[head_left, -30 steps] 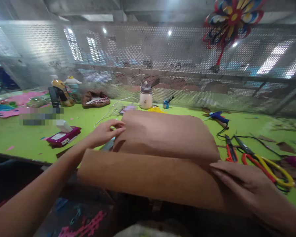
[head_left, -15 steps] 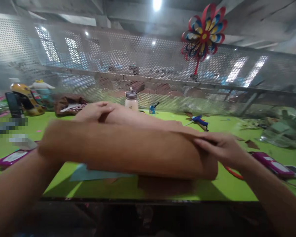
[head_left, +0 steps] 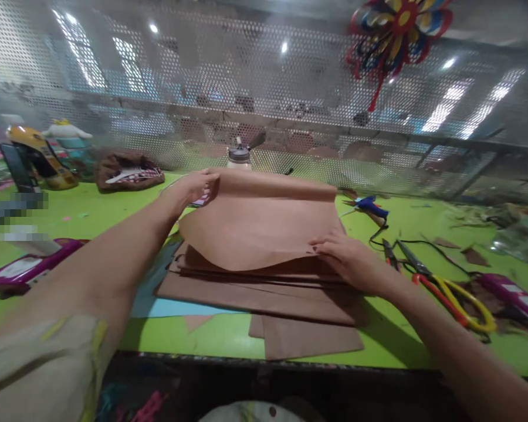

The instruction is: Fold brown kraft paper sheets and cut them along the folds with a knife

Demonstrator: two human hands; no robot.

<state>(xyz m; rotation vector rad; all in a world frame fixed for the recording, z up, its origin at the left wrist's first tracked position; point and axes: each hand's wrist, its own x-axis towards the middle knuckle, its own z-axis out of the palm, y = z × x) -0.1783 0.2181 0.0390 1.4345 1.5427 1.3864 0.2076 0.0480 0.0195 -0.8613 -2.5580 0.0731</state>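
Observation:
A large sheet of brown paper (head_left: 268,225) lies curved over a stack of folded brown sheets (head_left: 250,296). My left hand (head_left: 197,185) is closed on the sheet's far left corner, where the far edge curls over. Near the right end of the raised front edge, my right hand (head_left: 341,256) pinches the same sheet, fingers bent against it. Beneath the stack a light blue sheet (head_left: 152,302) sticks out to the left. Smaller brown pieces (head_left: 310,340) lie at the table's front edge.
Scissors with red handles (head_left: 437,299) and yellow-handled scissors (head_left: 475,308) lie to the right, near a blue glue gun (head_left: 369,208) with its cord. Purple devices (head_left: 517,299) flank the work on both sides. A bottle (head_left: 240,157) stands behind; perforated metal mesh (head_left: 193,76) rises beyond the table.
The paper was a raised roll shape facing me; now it is laid back, its front edge lower over the stack. My right hand came down and left. The view tilted downward.

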